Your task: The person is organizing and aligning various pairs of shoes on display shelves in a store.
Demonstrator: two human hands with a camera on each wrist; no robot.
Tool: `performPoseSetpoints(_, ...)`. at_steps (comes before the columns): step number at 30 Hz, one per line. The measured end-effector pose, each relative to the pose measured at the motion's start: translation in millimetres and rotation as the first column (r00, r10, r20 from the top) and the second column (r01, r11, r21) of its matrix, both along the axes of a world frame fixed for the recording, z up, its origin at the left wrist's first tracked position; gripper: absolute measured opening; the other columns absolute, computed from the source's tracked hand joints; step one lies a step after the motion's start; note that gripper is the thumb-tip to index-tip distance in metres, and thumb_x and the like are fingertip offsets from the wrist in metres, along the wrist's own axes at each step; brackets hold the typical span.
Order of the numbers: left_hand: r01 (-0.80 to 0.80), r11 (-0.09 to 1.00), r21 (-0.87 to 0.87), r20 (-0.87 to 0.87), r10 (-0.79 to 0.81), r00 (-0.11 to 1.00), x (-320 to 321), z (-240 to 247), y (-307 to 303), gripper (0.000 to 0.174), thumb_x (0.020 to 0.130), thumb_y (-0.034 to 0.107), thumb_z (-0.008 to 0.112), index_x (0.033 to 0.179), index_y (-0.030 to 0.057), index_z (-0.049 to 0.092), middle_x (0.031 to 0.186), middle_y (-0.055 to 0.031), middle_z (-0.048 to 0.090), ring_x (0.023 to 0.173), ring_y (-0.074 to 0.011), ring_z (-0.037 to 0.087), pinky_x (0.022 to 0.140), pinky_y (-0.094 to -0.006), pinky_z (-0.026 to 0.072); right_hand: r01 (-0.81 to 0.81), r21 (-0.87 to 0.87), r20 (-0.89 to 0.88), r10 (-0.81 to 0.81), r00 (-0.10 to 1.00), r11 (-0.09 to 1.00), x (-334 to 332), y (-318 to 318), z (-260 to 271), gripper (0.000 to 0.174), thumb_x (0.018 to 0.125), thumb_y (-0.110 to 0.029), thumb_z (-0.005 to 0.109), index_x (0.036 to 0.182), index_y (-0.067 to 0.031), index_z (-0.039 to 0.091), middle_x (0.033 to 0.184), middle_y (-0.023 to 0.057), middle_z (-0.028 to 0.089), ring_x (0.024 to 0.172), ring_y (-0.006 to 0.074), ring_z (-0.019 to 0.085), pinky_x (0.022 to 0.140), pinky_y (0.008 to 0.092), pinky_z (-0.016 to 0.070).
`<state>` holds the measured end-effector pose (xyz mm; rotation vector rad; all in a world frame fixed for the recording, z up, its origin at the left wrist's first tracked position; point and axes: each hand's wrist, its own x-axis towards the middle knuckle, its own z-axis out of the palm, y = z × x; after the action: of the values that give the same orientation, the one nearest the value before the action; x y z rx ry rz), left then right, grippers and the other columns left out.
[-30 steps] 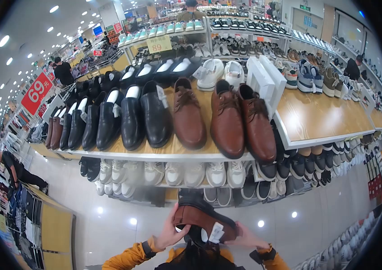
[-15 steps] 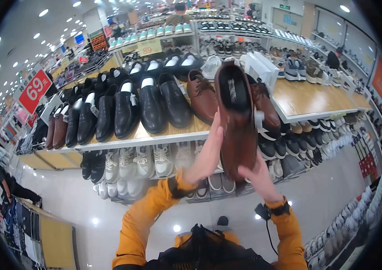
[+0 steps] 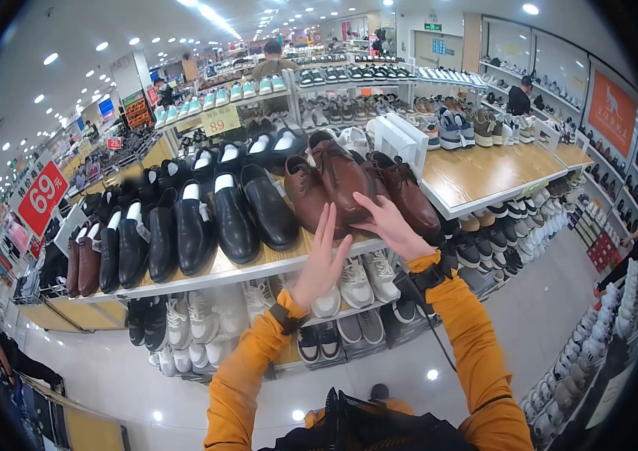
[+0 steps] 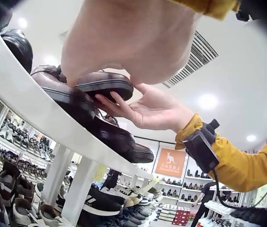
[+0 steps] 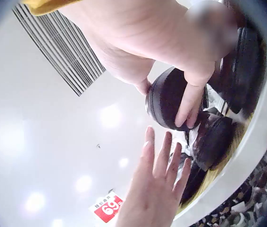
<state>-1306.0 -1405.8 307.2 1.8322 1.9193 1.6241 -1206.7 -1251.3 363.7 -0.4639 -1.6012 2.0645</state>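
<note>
A brown lace-up leather shoe (image 3: 345,180) tilts toe-forward over the front of the display shelf, overlapping its brown neighbours. My right hand (image 3: 398,231) pinches its toe, thumb above and fingers under the dark sole (image 5: 165,97). Just left of the toe, my left hand (image 3: 320,263) has its fingers straight and holds nothing; in the right wrist view this left hand (image 5: 152,189) is spread below the sole. One brown shoe (image 3: 305,197) stands on the left of the held one, another brown shoe (image 3: 411,199) on the right.
Black loafers (image 3: 236,218) line the wooden shelf (image 3: 217,264) to the left. White shoe stands (image 3: 403,143) rise behind the brown shoes. White sneakers (image 3: 356,286) fill the tier below. A wooden display top (image 3: 484,177) adjoins on the right.
Both hands have raised the brown shoe from low in front of me to the shelf and turned its toe toward me. My left hand has come off it; the right now pinches the toe.
</note>
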Motion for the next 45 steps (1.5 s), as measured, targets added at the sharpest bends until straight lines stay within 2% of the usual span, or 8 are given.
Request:
performPoseSetpoints(6,-0.03,0.994,0.105,-0.013,0.031,0.999,-3.1,0.0,26.5,0.069,0.1,0.018,0.056,0.156,-0.0006,0.019,0.159,-0.0242,0.026,0.147,-0.037,0.028,0.119,-0.0399,0.0255,0.0,0.065,-0.002,0.0,1.0,0.998,-8.4,14.1,5.6,0.06,0.095,-0.043,0.065,0.132,0.0006,0.049,0.123,0.0111,0.059,0.104,0.0205,0.065,0.086,0.0327,0.0573)
performPoseSetpoints(11,-0.049,0.996,0.07,-0.066,0.053,0.996,14.2,-6.2,16.0,0.069,0.098,0.014,0.06,0.154,-0.0016,0.023,0.157,-0.0239,0.029,0.145,-0.0374,0.031,0.117,-0.0405,0.029,-0.001,0.123,-0.047,0.007,0.999,0.992,21.9,-13.4,-22.0,0.065,0.096,-0.032,0.067,0.145,0.0001,0.039,0.131,0.012,0.056,0.105,0.0169,0.064,0.086,0.0294,0.0538)
performPoseSetpoints(15,0.027,0.995,-0.092,0.207,-0.007,0.978,49.9,-33.3,-33.2,0.043,0.101,0.01,0.05,0.143,-0.0015,0.045,0.137,-0.0156,0.056,0.13,-0.0259,0.051,0.11,-0.0362,0.0363,-0.27,0.422,0.073,0.265,0.962,0.865,90.2,-11.1,-99.1,0.05,0.102,-0.023,0.058,0.145,-0.0037,0.041,0.137,0.0101,0.056,0.11,0.0148,0.062,0.095,0.0307,0.0505)
performPoseSetpoints(17,0.08,0.959,-0.271,0.263,-0.006,0.965,63.7,-66.2,-48.2,0.031,0.102,0.013,0.051,0.129,-0.0017,0.058,0.122,-0.0121,0.065,0.118,-0.0207,0.059,0.104,-0.0335,0.0413,-0.382,0.16,0.26,0.335,0.906,0.91,134.9,-10.5,-125.7,0.044,0.102,-0.025,0.059,0.139,-0.0026,0.049,0.13,0.008,0.062,0.11,0.0139,0.061,0.095,0.0313,0.0506)
performPoseSetpoints(21,0.19,0.854,-0.485,0.484,0.081,0.871,99.6,-141.5,-48.3,0.031,0.101,0.014,0.057,0.129,-0.0008,0.058,0.117,-0.0107,0.07,0.105,-0.0167,0.066,0.092,-0.0291,0.0499,-0.084,-0.125,0.325,0.121,0.938,0.989,217.8,15.3,-210.4,0.042,0.102,-0.028,0.058,0.134,-0.0017,0.052,0.125,0.0097,0.064,0.111,0.0184,0.064,0.095,0.0306,0.0505)
performPoseSetpoints(31,0.337,0.832,-0.441,0.611,0.004,0.791,212.9,-204.3,87.4,0.037,0.103,0.018,0.055,0.135,-0.0011,0.052,0.125,-0.012,0.065,0.114,-0.0165,0.062,0.099,-0.0298,0.0482,0.076,-0.245,0.339,0.012,0.941,0.967,365.6,126.3,-233.9,0.042,0.103,-0.03,0.056,0.131,0.0019,0.05,0.128,0.0152,0.061,0.112,0.0239,0.064,0.098,0.035,0.0509)
performPoseSetpoints(36,0.268,0.88,-0.393,0.637,0.05,0.769,238.7,-206.4,140.8,0.047,0.102,0.024,0.056,0.141,-0.0001,0.047,0.124,-0.0124,0.067,0.115,-0.0212,0.063,0.098,-0.0323,0.0471,-0.001,-0.294,0.383,0.119,0.916,0.956,375.8,166.8,-250.5,0.042,0.102,-0.029,0.057,0.129,0.0021,0.052,0.127,0.0148,0.062,0.112,0.0235,0.064,0.098,0.0348,0.0506)
performPoseSetpoints(45,0.345,0.89,-0.3,0.923,0.18,0.339,215.2,-198.6,183.7,0.056,0.106,0.031,0.048,0.153,0.0069,0.027,0.144,-0.0152,0.05,0.127,-0.0245,0.054,0.109,-0.0365,0.0411,-0.214,-0.261,0.337,0.296,0.894,0.941,304.4,222.5,-278.5,0.05,0.1,-0.03,0.061,0.136,0.0025,0.047,0.13,0.0114,0.058,0.117,0.0185,0.059,0.101,0.031,0.0471)
